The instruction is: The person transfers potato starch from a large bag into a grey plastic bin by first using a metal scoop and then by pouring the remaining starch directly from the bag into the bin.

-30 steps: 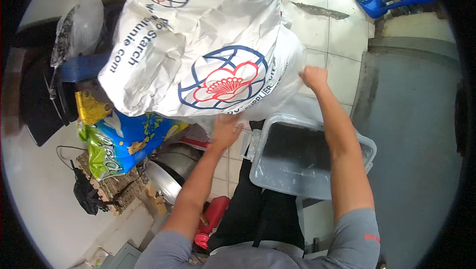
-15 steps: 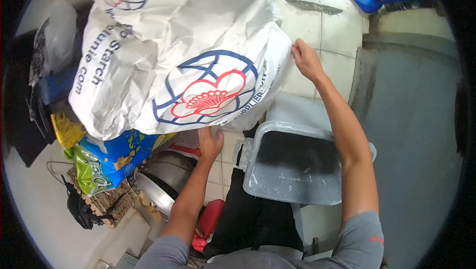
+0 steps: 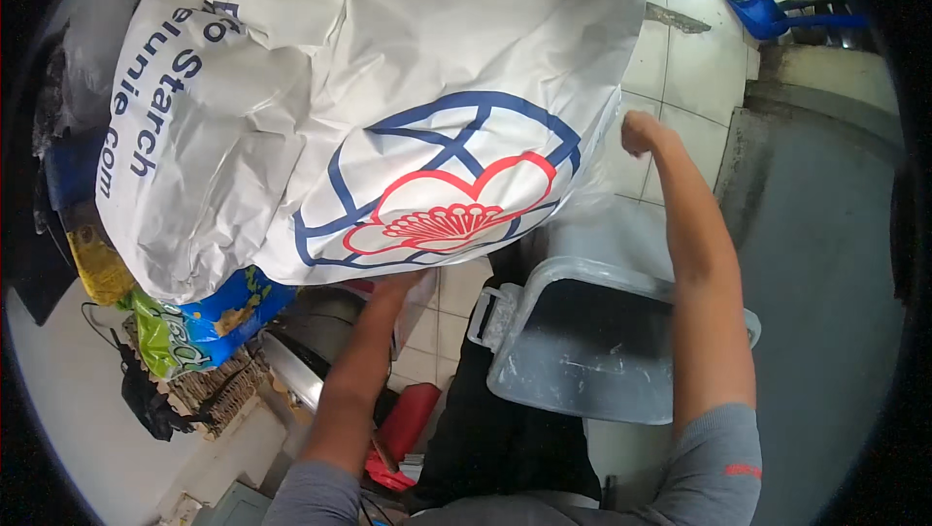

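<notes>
Big white bag (image 3: pixel 340 89) got cut off up top, and it totally hid the left hand's (image 3: pixel 399 282) fingertips.

A large white sack (image 3: pixel 379 109) fills the upper left and middle of the frame, running past the top edge. Its glossy skin is deeply creased at left and smoother toward the upper right. A red flower over a blue globe grid is printed near the frame's centre; dark blue lettering slants down the left. The rounded lower edge sags, bulging lowest at left.
</notes>
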`<state>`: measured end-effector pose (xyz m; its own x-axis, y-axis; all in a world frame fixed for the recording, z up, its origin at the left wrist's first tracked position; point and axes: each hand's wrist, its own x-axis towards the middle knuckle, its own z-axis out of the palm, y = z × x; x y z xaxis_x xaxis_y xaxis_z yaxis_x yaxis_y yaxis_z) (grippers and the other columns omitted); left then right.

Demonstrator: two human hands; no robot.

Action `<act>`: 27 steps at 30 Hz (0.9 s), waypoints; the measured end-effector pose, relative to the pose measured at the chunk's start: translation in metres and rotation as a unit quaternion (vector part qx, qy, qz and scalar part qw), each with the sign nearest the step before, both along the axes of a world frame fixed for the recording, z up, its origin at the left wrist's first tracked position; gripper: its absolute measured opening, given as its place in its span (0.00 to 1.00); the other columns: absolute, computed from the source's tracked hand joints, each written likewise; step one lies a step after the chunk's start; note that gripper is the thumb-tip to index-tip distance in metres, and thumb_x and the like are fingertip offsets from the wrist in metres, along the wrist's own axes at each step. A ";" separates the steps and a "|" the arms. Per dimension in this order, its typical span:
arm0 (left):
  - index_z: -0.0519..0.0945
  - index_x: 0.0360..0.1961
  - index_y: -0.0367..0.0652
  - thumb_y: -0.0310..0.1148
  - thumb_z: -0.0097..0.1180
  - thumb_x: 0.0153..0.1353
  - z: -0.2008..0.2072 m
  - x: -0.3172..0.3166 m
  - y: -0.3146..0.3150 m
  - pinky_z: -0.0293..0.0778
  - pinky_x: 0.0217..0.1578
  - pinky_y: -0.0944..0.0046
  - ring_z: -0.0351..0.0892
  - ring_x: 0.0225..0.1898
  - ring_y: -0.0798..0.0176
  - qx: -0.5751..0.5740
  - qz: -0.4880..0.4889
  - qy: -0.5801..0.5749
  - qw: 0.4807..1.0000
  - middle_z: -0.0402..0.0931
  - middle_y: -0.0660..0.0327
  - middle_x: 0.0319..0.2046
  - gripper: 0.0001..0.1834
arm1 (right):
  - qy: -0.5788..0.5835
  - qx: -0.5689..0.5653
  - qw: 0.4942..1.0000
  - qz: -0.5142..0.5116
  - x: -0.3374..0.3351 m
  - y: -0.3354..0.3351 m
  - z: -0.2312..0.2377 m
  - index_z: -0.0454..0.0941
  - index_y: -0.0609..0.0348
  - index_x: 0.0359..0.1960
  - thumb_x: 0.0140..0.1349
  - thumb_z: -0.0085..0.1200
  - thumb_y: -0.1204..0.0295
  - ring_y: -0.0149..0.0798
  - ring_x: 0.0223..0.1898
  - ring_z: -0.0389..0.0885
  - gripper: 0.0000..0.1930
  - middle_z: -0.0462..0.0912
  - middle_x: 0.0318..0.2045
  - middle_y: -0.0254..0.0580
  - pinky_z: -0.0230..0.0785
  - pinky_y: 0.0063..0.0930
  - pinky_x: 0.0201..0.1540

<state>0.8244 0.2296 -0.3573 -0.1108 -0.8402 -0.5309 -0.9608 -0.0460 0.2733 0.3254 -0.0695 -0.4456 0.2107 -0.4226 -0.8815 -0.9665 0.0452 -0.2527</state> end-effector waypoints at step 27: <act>0.56 0.70 0.25 0.47 0.76 0.51 0.430 -0.124 -0.203 0.60 0.66 0.55 0.66 0.65 0.46 -0.387 0.472 0.245 0.753 0.65 0.38 0.63 0.57 | -0.314 -0.455 0.775 -0.305 0.177 -0.063 0.513 0.80 0.69 0.38 0.48 0.75 0.48 0.52 0.40 0.80 0.32 0.81 0.36 0.53 0.71 0.43 0.46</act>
<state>0.7003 0.0268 0.0725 0.7074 -0.7035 0.0684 -0.3744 -0.2909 0.8805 0.5026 -0.1324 0.0677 -0.0069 -0.9993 0.0357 -0.5084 -0.0272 -0.8607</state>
